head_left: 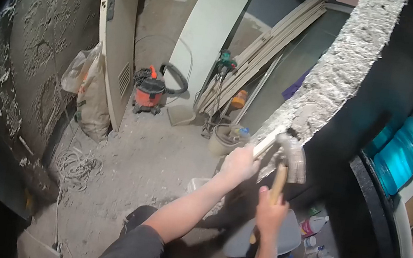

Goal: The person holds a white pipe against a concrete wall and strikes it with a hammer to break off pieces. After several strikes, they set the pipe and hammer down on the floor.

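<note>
My left hand (240, 164) is closed around a pale, chisel-like bar (267, 144), angled up toward the rough, chipped edge (331, 86) of a dark wall. Its far end overlaps the lower part of that edge. Wrapped round the wooden handle of a hammer (278, 182) is my right hand (271, 214), lower and to the right. The hammer's head is up beside the bar's far end, slightly blurred, in front of the broken plaster.
Below my right hand is a grey stool-like surface (280, 242), with bottles (313, 225) on the floor beside it. Blue water jugs (404, 154) stand at right. Behind are a bucket (227, 141), a red vacuum (148, 94) and leaning boards (264, 53). Tangled cord (77, 168) lies at left.
</note>
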{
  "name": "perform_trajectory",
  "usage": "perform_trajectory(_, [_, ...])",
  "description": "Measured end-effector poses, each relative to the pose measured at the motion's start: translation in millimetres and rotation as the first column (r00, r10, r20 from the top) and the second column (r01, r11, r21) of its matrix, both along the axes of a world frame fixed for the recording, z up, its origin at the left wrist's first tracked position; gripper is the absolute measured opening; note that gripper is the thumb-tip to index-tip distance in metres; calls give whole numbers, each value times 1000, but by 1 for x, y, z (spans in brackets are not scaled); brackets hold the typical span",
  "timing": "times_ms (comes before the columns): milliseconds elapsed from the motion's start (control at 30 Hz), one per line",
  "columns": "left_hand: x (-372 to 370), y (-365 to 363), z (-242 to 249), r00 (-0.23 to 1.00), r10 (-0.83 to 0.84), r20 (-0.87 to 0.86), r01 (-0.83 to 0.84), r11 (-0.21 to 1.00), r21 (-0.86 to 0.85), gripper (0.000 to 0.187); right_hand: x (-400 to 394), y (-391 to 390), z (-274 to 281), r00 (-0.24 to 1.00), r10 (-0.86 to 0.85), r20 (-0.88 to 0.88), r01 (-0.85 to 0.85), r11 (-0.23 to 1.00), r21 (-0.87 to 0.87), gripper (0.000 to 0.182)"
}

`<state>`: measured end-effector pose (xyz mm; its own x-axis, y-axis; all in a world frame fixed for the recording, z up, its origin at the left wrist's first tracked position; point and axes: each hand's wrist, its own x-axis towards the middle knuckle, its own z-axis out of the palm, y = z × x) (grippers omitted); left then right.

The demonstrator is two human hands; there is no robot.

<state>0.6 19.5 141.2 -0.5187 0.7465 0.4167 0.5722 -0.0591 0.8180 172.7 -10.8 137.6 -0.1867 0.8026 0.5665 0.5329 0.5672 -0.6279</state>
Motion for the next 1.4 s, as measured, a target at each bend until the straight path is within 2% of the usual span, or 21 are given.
perform_trajectory(33, [-2, -1, 4, 1000, -14, 13, 14, 1000, -2, 27, 2, -1, 1, 996, -75, 43, 70, 993, 99, 42])
perform_trajectory(67, [-3, -2, 8, 999, -7, 33, 7, 1000, -13, 27, 8, -7, 8, 959, 178, -220, -203, 974, -98, 47])
perform_trajectory(100, [-3, -3, 10, 998, -45, 42, 44, 999, 33, 27, 14, -24, 28, 799, 328, -503, -485, 847, -217, 52])
perform_trajectory(167, [-9, -1, 6, 994, -90, 65, 85, 994, 70, 28, 20, -43, 50, 680, 489, -546, -629, 772, -91, 66])
perform_trajectory(233, [-10, 6, 3, 995, -97, -16, 99, 982, 160, 29, 13, -64, 77, 718, 498, -486, -548, 835, 47, 65])
perform_trajectory(300, [-22, -2, 14, 962, -223, 157, 212, 974, 87, 32, 13, -65, 99, 794, 488, -362, -483, 869, 109, 63])
perform_trajectory(333, [-27, -9, 23, 971, -189, 148, 185, 982, 45, 31, 18, -58, 108, 807, 496, -322, -512, 858, 38, 62])
perform_trajectory(400, [-38, -9, 27, 983, -166, 84, 166, 986, 2, 31, 4, -58, 126, 929, 251, -271, -283, 955, -86, 53])
perform_trajectory(500, [-46, 2, 20, 990, -122, -67, 125, 991, 45, 33, -6, -23, 138, 918, 7, 397, -92, 977, 195, 41])
perform_trajectory(567, [-48, 0, 28, 990, -120, -70, 116, 991, -69, 34, 4, -9, 139, 851, -60, 521, -100, 957, 272, 43])
perform_trajectory(700, [-52, -2, 36, 983, -124, -136, 110, 988, -109, 32, 11, -38, 151, 886, -80, 458, -72, 949, 306, 39])
perform_trajectory(800, [-52, -9, 50, 983, -150, -109, 128, 974, -189, 30, 11, -46, 155, 962, 45, 268, -184, 836, 517, 26])
perform_trajectory(900, [-57, -10, 63, 977, -147, -151, 103, 958, -269, 30, 10, -26, 144, 946, 93, 310, -265, 773, 577, 28])
perform_trajectory(933, [-59, -9, 66, 965, -132, -226, 61, 953, -298, 30, 9, -25, 143, 931, -49, 363, -68, 951, 303, 32])
perform_trajectory(967, [-60, -10, 68, 965, -126, -231, 53, 954, -296, 30, 11, -6, 133, 874, -87, 478, -43, 966, 254, 35])
perform_trajectory(1067, [-59, -8, 65, 943, -91, -319, -2, 960, -281, 31, 14, -3, 136, 857, -96, 506, -42, 966, 256, 36])
perform_trajectory(1167, [-59, -16, 72, 940, -149, -308, 45, 947, -318, 30, 11, -22, 150, 929, -22, 368, -124, 922, 368, 35])
perform_trajectory(1233, [-58, -19, 84, 943, -168, -288, 33, 907, -420, 34, 5, -38, 160, 965, 157, 210, -250, 789, 562, 32])
perform_trajectory(1300, [-61, -17, 88, 913, -177, -368, 12, 912, -410, 31, 0, -30, 158, 955, 166, 246, -297, 540, 787, 24])
perform_trajectory(1367, [-62, -18, 91, 896, -178, -407, -6, 912, -411, 30, 4, -9, 130, 953, 37, 300, -244, 678, 693, 25])
perform_trajectory(1400, [-64, -16, 90, 896, -187, -402, 2, 909, -418, 30, 3, -6, 118, 917, -51, 395, -147, 878, 455, 27])
